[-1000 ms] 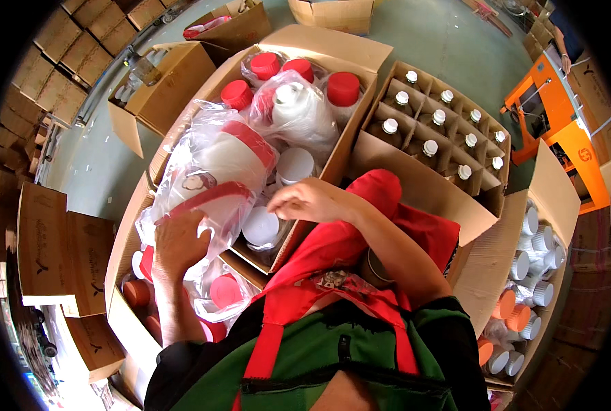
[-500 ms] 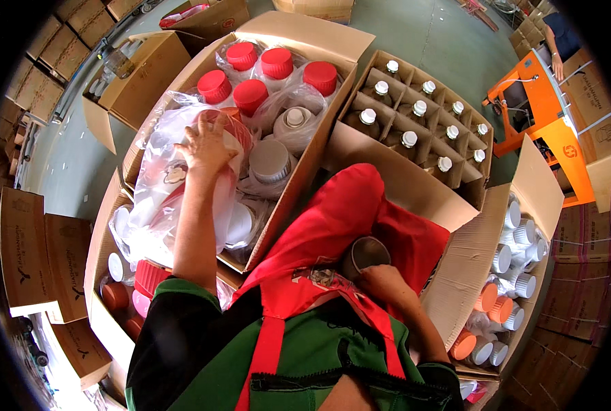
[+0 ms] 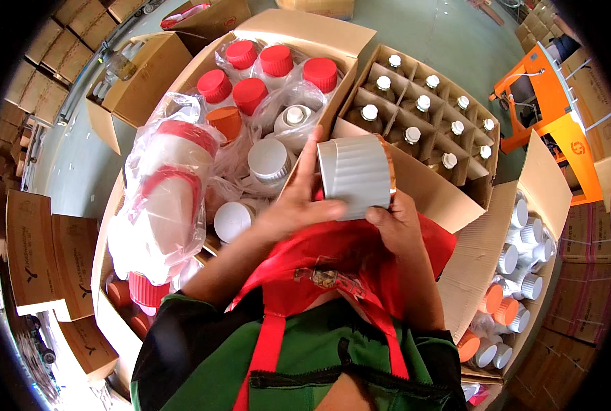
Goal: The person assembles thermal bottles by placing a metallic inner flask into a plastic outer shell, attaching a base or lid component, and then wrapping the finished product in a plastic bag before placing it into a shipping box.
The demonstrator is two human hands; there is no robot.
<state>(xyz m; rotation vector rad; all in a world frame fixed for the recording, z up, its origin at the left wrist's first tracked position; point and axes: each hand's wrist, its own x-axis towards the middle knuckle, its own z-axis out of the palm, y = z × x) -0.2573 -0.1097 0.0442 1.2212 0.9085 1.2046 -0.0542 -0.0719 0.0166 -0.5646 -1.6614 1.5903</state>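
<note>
Right over the red apron, both hands had a ribbed white cap between them. Left hand was wrapped on its near side with fingers stretched up along it, right hand pinched it from underneath. Looked like an orange rim on the cap's far edge, though that bit was hard to make out. Just beyond sat an open cardboard box of red-capped bottles and bagged white-capped ones. Next to it, a divided carton held small dark bottles. Off to the right, another box of loose white and orange caps.
</note>
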